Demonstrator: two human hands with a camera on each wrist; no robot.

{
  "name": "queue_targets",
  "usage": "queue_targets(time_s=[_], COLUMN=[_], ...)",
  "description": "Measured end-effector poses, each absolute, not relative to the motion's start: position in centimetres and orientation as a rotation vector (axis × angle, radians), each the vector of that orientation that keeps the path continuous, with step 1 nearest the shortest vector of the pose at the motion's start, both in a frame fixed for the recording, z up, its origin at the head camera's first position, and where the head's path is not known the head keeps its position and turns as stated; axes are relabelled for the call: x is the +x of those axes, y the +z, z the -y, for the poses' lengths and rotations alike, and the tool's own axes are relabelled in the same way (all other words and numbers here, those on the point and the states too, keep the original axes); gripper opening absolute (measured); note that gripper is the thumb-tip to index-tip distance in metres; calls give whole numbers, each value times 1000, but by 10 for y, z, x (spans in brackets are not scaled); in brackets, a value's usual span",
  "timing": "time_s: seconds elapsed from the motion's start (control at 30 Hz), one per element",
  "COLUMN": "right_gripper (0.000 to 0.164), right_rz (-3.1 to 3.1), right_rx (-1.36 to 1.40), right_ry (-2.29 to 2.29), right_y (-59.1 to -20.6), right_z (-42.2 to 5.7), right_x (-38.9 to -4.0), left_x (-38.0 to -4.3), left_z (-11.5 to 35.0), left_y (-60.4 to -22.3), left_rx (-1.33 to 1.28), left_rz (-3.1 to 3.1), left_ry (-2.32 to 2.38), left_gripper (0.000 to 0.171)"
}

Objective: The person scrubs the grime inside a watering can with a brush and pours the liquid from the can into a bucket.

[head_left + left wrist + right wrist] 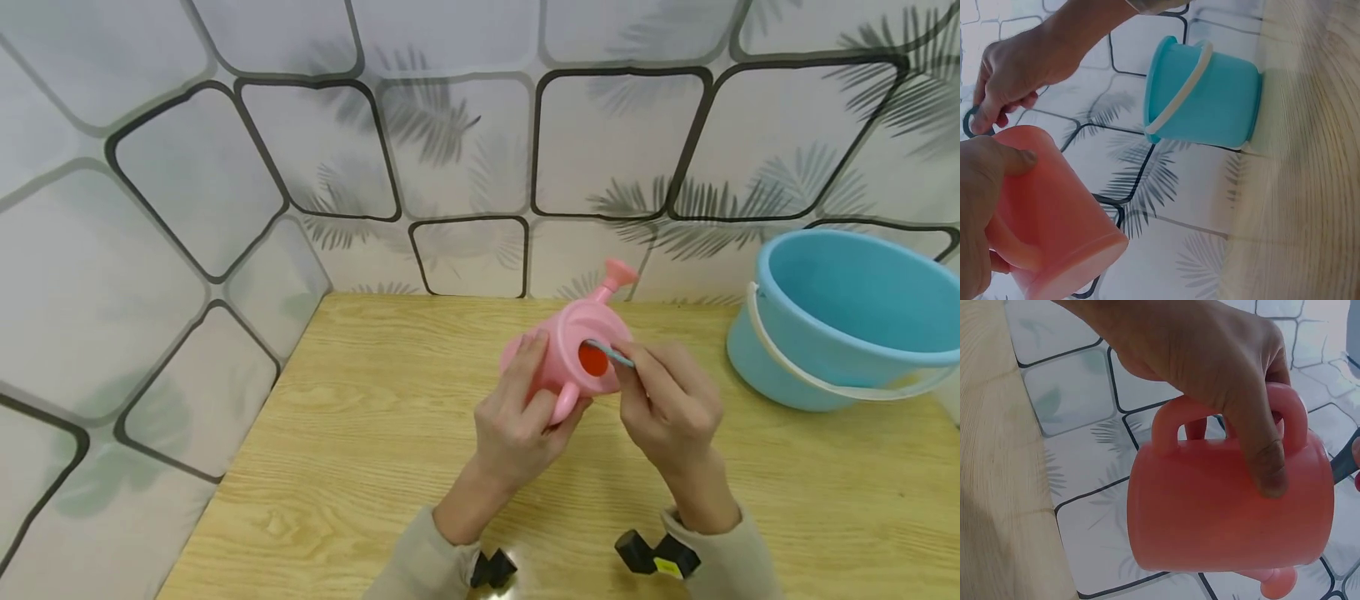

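Observation:
A pink toy watering can is held up above the table, tilted, with its round opening facing me. My left hand grips it by body and handle; in the right wrist view the thumb of that left hand lies across the can's side. Between the fingers and thumb of my right hand is a thin blue-grey stick, its far end inside the can's opening. A dark ring shows by the right hand in the left wrist view. What the stick's inner end looks like is hidden.
A light-blue bucket with a white handle stands on the right side of the wooden table. Patterned wall covering rises behind the table and along its left side.

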State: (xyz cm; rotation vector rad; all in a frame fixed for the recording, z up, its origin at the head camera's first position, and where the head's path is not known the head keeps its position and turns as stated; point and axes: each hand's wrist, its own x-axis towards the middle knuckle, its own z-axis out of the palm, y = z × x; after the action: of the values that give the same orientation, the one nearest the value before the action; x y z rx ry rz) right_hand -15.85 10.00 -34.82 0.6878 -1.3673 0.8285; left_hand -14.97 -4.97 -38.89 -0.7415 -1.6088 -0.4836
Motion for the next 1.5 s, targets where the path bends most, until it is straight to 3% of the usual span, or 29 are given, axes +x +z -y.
queue_targets(time_s=[0.5,1.5], right_gripper=[23,26], right_rz=[1293,1328], right_rx=[713,688], right_ry=[816,847], right_y=[-352,-349], right_z=[-96,-96], right_x=[-163,-163], left_x=[-149,-148], left_z=[52,53], left_y=[-393,-386], left_rx=[-750,-802], left_rz=[1679,1688], left_ry=[-479,-582], left_gripper=[45,46])
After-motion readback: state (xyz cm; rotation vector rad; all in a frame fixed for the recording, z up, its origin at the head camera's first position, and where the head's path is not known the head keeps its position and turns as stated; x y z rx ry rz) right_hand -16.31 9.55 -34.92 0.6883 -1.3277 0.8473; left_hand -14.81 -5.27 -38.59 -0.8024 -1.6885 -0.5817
